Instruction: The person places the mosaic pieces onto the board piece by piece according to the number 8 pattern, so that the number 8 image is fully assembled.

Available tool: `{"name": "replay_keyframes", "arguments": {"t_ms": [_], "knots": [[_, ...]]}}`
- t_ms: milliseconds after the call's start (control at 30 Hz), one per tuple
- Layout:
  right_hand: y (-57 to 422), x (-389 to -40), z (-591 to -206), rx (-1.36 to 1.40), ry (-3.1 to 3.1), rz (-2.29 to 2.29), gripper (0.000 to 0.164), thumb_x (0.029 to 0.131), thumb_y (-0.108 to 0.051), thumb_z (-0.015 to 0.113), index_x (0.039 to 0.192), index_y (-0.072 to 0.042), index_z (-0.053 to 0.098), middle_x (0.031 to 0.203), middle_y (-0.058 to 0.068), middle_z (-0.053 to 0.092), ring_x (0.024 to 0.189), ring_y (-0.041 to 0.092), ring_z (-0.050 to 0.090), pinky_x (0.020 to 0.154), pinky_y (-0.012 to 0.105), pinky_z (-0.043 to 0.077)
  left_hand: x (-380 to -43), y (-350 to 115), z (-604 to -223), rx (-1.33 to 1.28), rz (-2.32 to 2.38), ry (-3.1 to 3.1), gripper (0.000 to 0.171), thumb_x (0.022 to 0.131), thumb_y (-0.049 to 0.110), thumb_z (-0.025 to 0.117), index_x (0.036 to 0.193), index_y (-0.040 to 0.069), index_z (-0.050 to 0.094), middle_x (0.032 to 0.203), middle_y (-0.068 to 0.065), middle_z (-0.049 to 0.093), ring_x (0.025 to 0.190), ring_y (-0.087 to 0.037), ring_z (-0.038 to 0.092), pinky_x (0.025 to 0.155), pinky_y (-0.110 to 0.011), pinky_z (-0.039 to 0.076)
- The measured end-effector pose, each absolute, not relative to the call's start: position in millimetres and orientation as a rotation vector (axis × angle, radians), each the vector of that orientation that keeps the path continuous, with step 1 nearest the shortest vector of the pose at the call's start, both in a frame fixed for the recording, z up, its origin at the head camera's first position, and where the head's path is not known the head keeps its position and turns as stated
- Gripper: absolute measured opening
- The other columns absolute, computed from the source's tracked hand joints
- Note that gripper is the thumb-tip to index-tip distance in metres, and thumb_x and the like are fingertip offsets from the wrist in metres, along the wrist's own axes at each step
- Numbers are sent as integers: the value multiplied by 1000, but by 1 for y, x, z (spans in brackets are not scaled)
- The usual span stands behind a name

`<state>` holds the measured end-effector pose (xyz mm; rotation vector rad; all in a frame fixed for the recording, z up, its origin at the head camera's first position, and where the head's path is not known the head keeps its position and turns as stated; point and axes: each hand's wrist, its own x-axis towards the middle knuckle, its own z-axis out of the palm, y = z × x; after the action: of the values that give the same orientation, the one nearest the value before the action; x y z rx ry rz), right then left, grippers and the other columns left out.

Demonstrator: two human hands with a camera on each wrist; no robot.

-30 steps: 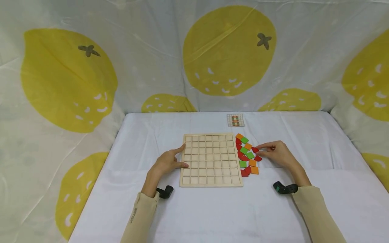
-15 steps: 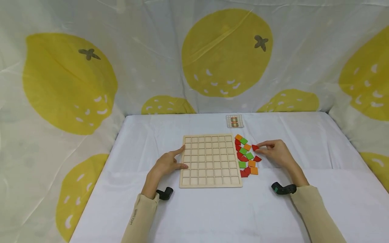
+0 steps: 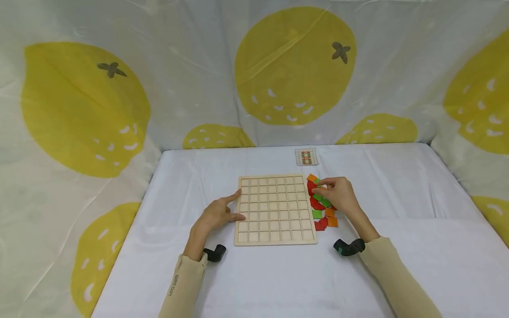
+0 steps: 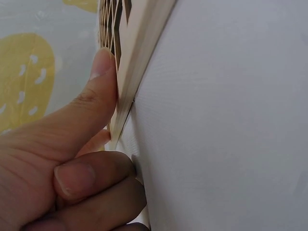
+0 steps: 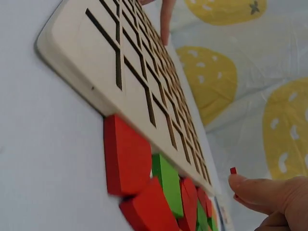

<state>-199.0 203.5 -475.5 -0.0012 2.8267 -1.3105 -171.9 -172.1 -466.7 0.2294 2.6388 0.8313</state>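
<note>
A square wooden grid board (image 3: 276, 242) lies flat on the white cloth. My left hand (image 3: 218, 214) is at its left edge, index finger and thumb spread apart and touching the rim. In the left wrist view, the thumb (image 4: 101, 82) rests along the rim while other fingers curl beside it. My right hand (image 3: 341, 192) hovers near the board's upper right side. Between its thumb and finger it pinches a red piece (image 5: 233, 170), mostly hidden by the fingertips. Below lie loose red, green (image 3: 317, 214) and orange tiles (image 3: 332, 222), partly covered by that hand.
A small card (image 3: 306, 157) with a coloured grid pattern lies behind the board. A lemon-print cloth (image 3: 296, 66) hangs behind the table and at its sides. In the right wrist view, red pieces (image 5: 126, 156) sit against the board's side.
My right hand has moved left with the pinched red piece, from the right of the loose tiles to over them, near the board. My left hand stays at the board's edge.
</note>
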Motion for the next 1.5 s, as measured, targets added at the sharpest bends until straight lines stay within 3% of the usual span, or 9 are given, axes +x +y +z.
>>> {"name": "replay_keyframes", "arguments": {"t_ms": [200,500,967,1233,1500], "knots": [[171,-207,-478,-105,2762,-1370,29,88,-21,84,109,-1,80,54,-3,29,47,15,26,46,24,22,-173,-172,-468,206,850,2624,95,86,42,83,164,29,30,62,3,39,56,-11,30,56,-27,30],[137,-214,-485,-199,2769,-1345,26,87,-23,85,105,-4,82,54,-3,36,48,11,31,49,22,26,-173,-174,-468,187,857,2617,94,86,41,83,163,31,30,65,2,40,58,-12,32,57,-28,30],[130,-214,-489,-219,2769,-1375,26,89,-20,83,109,-4,80,53,-3,36,49,13,32,47,24,25,-173,-174,-467,164,848,2613,95,85,42,84,163,33,30,71,-1,44,62,-14,35,59,-29,31],[129,-216,-491,-196,2754,-1402,25,90,-22,83,107,-5,81,53,-4,38,47,11,32,47,23,24,-174,-174,-469,162,822,2625,94,85,44,83,163,33,31,87,-7,58,74,-17,47,66,-30,38],[125,-217,-492,-188,2749,-1420,25,90,-24,83,107,-5,81,51,-4,37,45,12,32,46,24,24,-173,-176,-469,175,864,2612,94,85,41,84,162,31,31,68,1,44,61,-13,36,59,-28,32]]}}
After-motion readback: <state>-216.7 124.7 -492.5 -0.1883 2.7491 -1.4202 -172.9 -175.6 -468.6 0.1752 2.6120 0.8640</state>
